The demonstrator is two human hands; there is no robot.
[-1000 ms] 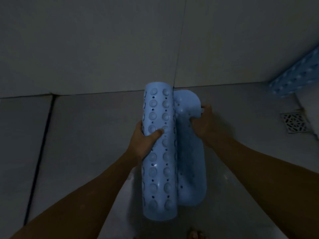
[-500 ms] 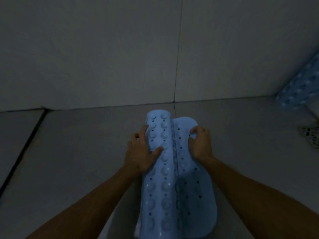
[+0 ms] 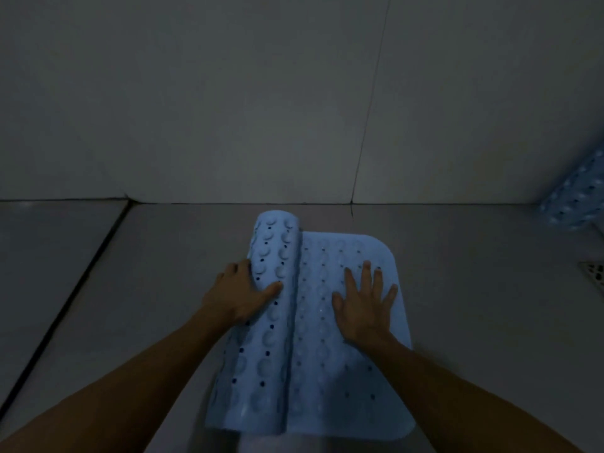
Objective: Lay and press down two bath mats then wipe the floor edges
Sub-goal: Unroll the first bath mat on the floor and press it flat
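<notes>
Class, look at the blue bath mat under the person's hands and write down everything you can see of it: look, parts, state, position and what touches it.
The bath mat is pale blue and looks like soft rubber or plastic, with rows of round bumps, small holes and rounded corners. It is half unrolled: its right part lies flat on the grey floor near the wall, its left part is still a roll. The left hand grips the roll; the right hand presses flat on the spread part.

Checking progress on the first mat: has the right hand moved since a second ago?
Yes. The right hand has let go of the mat's far corner and now lies flat, fingers spread, on the blue mat, which has dropped onto the floor below the wall joint.
</notes>
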